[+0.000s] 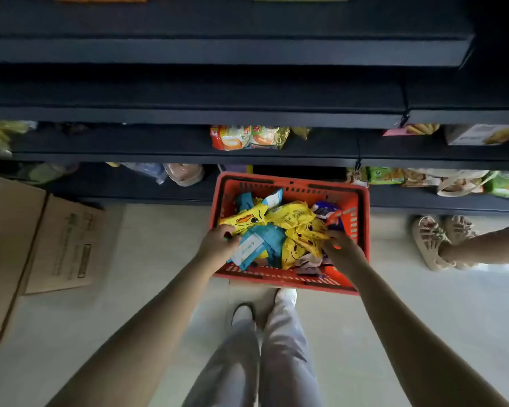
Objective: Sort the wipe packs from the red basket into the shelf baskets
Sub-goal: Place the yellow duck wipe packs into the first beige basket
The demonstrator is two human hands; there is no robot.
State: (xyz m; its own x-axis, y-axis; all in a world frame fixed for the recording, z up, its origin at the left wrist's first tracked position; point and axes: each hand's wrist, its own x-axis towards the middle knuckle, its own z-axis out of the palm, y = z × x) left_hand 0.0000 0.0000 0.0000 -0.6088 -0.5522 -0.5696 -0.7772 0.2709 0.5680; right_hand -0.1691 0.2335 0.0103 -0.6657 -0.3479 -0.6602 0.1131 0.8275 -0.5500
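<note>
As the red basket (288,188) stands: heaped with wipe packs (294,214), set on the floor (159,230) below the shelf (188,116); sorting looks barely begun.
Shelf baskets: not made out from here; near enough the whole heap waits to go up.
Left hand (218,245): fingers (232,240) curled round near edge of blue pack (249,249); yellow duck pack (244,220) just beyond.
Right hand (343,249): pushed in among yellow packs (303,239), touching them; grip can't be told.
</note>
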